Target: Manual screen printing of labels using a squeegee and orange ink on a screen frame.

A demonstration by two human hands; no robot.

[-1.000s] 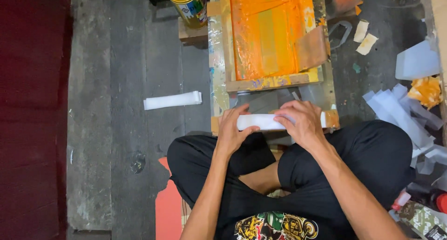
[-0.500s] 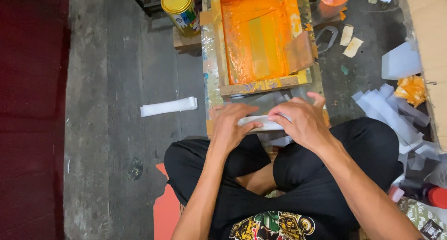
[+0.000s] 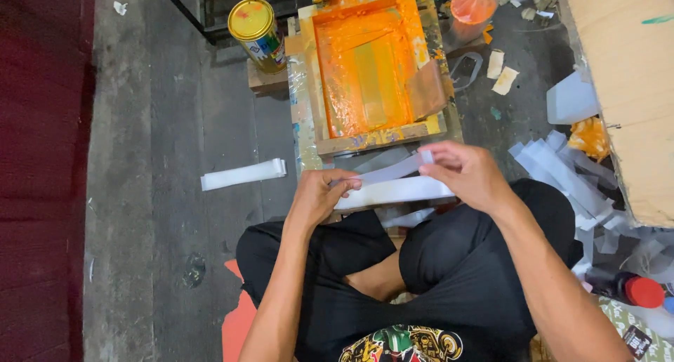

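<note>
A person is seen from above, seated cross-legged on a grey concrete floor, black trousers filling the lower part of the view; a stack of long white paper strips is held level over the lap, just in front of the near edge of a wooden screen-printing frame. The left hand is closed on the stack's left end, thumb on top and fingers beneath, so the pile is kept squared and steady; the right hand is pinched on the right end of a single top strip, which is lifted clear at that end, seemingly so that one sheet is parted from the rest.

The frame is coated inside with wet orange ink, and a brown squeegee is left leaning against its right inner wall, probably so the ink stays within the frame; a yellow-lidded tin can stands on a small block at the frame's far left corner. A separate bundle of white strips lies on the floor to the left of the frame; more loose white strips are heaped on the floor to the right, beside a large cardboard box. An orange plastic bag sits past the frame's far right corner.
</note>
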